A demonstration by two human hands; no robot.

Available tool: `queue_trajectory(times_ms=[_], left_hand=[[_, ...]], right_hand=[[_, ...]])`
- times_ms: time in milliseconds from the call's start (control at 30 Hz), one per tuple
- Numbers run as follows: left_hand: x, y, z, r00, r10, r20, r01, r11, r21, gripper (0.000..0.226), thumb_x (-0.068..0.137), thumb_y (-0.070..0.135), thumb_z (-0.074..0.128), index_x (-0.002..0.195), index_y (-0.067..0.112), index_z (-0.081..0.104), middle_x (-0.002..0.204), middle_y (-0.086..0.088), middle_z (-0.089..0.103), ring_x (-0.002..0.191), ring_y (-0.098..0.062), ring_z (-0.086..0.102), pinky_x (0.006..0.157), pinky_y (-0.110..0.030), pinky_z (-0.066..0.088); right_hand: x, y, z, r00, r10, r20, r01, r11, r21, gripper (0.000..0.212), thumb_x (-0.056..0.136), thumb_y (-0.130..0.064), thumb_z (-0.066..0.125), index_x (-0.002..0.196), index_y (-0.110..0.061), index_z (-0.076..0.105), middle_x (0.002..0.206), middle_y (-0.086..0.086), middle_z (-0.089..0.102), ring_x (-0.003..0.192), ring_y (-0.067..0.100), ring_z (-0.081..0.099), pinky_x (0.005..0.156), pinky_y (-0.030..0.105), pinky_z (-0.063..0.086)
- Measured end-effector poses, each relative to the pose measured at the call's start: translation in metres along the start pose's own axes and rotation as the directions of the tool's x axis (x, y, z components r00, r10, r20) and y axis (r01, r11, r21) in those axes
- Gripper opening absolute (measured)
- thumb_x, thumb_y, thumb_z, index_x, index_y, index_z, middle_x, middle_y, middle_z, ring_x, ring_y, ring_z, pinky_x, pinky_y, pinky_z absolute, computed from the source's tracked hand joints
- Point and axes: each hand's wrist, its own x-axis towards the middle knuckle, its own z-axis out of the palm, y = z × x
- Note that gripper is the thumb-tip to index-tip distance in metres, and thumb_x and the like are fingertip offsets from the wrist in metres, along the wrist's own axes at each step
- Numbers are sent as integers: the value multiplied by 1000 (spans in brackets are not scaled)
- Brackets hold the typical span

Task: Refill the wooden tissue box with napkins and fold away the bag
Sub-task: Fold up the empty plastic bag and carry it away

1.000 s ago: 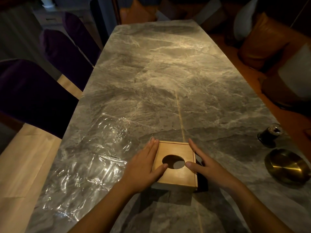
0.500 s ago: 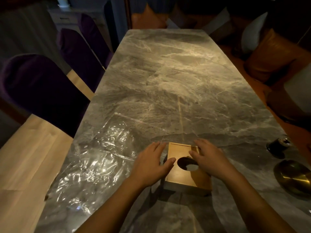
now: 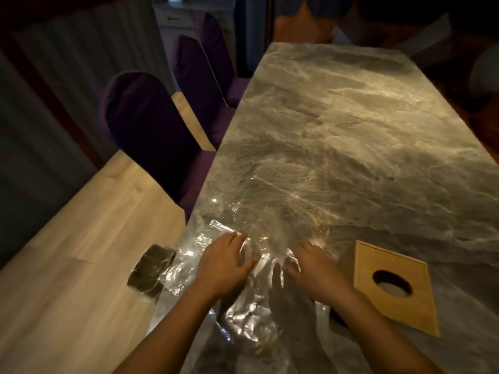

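We have both hands down on the clear plastic bag (image 3: 251,298), which lies crumpled on the marble worktop (image 3: 337,147) at about 6 o'clock of the view. Our left hand (image 3: 222,268) rests flat on the film with the fingers spread and a little curled. Our right hand (image 3: 314,265) is just beside it, palm down, the fingers bent toward the plastic. Neither grip is closed around anything that we can see; both look open and only press or gather the film. The view is blurred here, so we cannot be sure if a fingertip already pinches a fold.

We judge that the hands are placed side by side so that they can flatten the bag and push the air out before the first fold. The bag hangs a little over the worktop edge at 8 o'clock, and this is a reason to hold it down, because thin film slides easily on polished stone.

The wooden tissue box (image 3: 393,287) stands at 3 o'clock from the hands, apart from them, with its oval opening facing up. Something pale shows inside the opening, perhaps napkins, but we cannot tell surely. We think the refilling part is finished and the folding part begins.

A dark object (image 3: 151,269) lies on the wooden floor at 9 o'clock; it is not clear what it is.
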Motion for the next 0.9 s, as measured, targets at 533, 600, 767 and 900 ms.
queue_trajectory(times_ms=[533, 600, 767, 900], left_hand=[[-63, -3, 46, 953, -97, 288, -20, 926, 377, 55, 70, 45, 41, 94, 7, 73, 95, -22, 72, 81, -37, 70, 63, -45, 58], [-61, 1, 36, 955, -68, 290, -46, 928, 369, 49, 69, 45, 48, 96, 10, 71, 94, -18, 72, 80, -34, 68, 65, -44, 58], [-24, -18, 15, 997, -70, 38, 68, 996, 49, 32, 92, 34, 39, 116, 17, 54, 116, -6, 60, 100, -22, 58, 86, -35, 48], [7, -43, 5, 961, -270, -52, 270, 963, -7, 38, 89, 34, 49, 121, 13, 47, 124, -10, 50, 112, -27, 48, 90, -42, 46]], right_hand=[[11, 1, 46, 996, -8, 93, 17, 995, -98, 34, 92, -33, 43, 122, -17, 50, 129, 2, 46, 125, 23, 41, 94, 34, 37], [12, 5, 46, 994, -39, 98, 48, 994, -97, 30, 90, -33, 44, 115, -19, 53, 122, 0, 49, 118, 22, 45, 88, 32, 38], [16, 6, 48, 993, 110, -42, -108, 993, 41, 23, 89, -29, 49, 106, -17, 59, 125, 2, 51, 118, 23, 46, 95, 38, 37], [23, 2, 41, 861, 481, -164, -472, 876, 95, 44, 86, -37, 55, 120, -10, 49, 131, 16, 47, 123, 33, 41, 101, 43, 33]])
